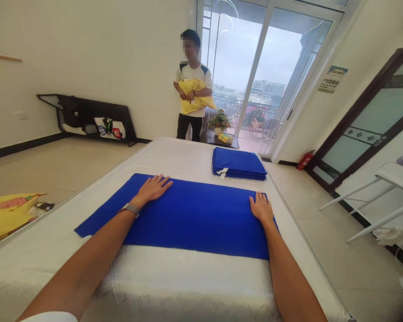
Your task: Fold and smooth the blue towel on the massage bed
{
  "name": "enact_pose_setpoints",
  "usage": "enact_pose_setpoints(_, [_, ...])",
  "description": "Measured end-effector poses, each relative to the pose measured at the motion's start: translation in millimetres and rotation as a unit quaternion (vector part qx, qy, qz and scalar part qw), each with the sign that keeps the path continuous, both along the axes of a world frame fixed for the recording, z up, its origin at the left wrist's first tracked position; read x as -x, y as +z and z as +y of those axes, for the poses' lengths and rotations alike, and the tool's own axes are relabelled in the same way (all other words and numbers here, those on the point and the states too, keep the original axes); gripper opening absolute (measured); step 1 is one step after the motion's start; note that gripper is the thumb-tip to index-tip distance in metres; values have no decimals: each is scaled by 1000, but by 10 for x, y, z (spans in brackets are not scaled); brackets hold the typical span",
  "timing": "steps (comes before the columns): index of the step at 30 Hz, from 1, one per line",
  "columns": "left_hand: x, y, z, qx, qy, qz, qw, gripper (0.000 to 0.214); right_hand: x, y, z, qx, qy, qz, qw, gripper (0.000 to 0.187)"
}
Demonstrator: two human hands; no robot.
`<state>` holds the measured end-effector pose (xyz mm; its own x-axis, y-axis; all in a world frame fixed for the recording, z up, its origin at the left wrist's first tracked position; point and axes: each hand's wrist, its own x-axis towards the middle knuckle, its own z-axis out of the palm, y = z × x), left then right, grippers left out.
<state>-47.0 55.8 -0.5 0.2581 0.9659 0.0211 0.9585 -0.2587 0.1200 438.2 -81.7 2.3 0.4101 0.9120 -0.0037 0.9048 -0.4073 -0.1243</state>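
Left hand (152, 188) and right hand (262, 208) flat on blue cloth (195, 219)

1. In front of me is a bed (188, 286) with a quilted white cover.
2. A flat blue cloth (195, 219) lies spread across it.
3. Beyond that, near the bed's right edge, sits a folded stack of blue cloths (239, 163) with a white tag (222, 173).
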Motion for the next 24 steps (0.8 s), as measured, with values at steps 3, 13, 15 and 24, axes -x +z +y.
enact_pose_setpoints(3, [573,2,94,2,75,-1,997,79,-20,-14,13,5,0,-1,1000,74])
enact_pose_setpoints(13, [860,18,84,8,123,-38,992,83,-31,27,28,31,-7,-33,999,73])
enact_pose_setpoints(15, [837,40,62,11,124,-44,991,84,-1,101,23,50,-18,-43,998,72])
enact_pose_setpoints(24, [801,34,23,-11,125,-57,990,82,1467,356,311,-13,133,-69,989,60])
